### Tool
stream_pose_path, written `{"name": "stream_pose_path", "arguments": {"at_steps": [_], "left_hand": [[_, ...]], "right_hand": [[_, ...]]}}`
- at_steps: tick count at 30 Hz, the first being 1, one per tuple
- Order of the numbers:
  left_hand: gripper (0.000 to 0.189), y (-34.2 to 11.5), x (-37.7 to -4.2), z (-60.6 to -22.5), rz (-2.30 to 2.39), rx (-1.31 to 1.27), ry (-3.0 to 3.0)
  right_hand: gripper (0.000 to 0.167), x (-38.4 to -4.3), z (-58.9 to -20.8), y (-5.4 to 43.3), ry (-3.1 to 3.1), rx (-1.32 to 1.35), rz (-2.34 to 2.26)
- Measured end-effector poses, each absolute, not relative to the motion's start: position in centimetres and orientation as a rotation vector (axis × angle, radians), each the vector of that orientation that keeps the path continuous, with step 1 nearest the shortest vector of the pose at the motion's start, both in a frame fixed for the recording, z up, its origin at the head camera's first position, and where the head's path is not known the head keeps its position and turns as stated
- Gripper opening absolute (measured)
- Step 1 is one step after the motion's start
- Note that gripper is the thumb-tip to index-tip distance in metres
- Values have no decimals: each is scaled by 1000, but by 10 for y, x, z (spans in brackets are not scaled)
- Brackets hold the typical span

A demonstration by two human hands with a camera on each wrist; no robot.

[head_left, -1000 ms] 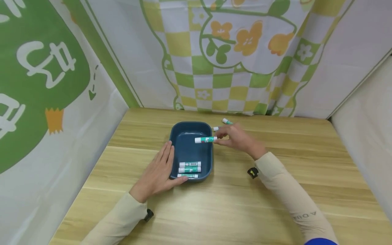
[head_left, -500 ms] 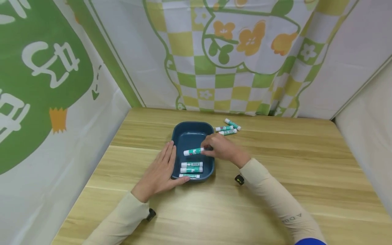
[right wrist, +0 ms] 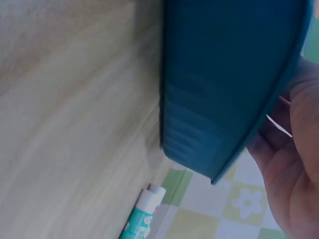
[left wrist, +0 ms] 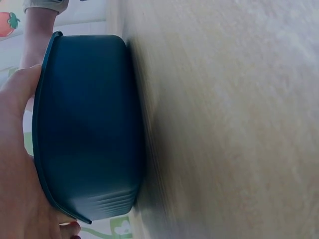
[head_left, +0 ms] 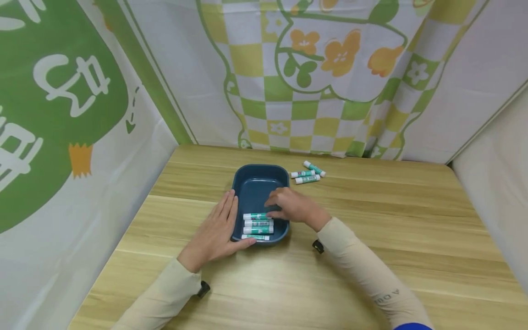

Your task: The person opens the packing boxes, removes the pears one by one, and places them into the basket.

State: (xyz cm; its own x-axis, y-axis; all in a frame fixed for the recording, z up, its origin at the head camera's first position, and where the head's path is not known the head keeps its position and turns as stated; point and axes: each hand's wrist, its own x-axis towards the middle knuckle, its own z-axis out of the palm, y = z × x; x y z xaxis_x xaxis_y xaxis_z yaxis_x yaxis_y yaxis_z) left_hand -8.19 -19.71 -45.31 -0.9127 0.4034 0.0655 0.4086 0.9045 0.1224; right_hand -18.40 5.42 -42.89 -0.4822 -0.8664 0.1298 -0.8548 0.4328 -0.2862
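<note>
A dark blue rectangular box (head_left: 252, 195) stands on the table. Several white-and-green glue sticks (head_left: 258, 230) lie side by side at its near end. My left hand (head_left: 212, 233) rests along the box's left side, fingers straight, thumb over the near rim. Inside the box's right half is my right hand (head_left: 293, 205). Its thumb and index finger are apart, the thumb beside the right end of the farthest glue stick (head_left: 255, 216), partly covering it. In the right wrist view the box wall (right wrist: 224, 89) hides the fingertips; in the left wrist view the box (left wrist: 89, 124) fills the middle.
Three more glue sticks (head_left: 307, 179) lie together on the wooden table (head_left: 371, 220), just right of the box's far corner. A patterned curtain (head_left: 305, 105) hangs at the table's back edge, and a cloth wall (head_left: 140, 123) rises on the left.
My right hand has carried a glue stick from above the box's right rim down beside the others, and its fingers have parted. The left hand stays put.
</note>
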Motion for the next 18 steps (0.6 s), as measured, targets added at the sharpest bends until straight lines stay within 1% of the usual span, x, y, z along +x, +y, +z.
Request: {"name": "stream_pose_path", "arguments": {"at_steps": [7, 10, 18], "left_hand": [[119, -199, -82, -453, -214, -635, -3019], [119, -199, -82, -453, -215, -634, -3025], [119, -198, -82, -453, -225, -643, -3041]], "right_hand": [[22, -189, -413, 73, 2715, -1660, -719], [24, -194, -407, 86, 2788, -1616, -772], [27, -214, -396, 128, 2924, -1399, -794]]}}
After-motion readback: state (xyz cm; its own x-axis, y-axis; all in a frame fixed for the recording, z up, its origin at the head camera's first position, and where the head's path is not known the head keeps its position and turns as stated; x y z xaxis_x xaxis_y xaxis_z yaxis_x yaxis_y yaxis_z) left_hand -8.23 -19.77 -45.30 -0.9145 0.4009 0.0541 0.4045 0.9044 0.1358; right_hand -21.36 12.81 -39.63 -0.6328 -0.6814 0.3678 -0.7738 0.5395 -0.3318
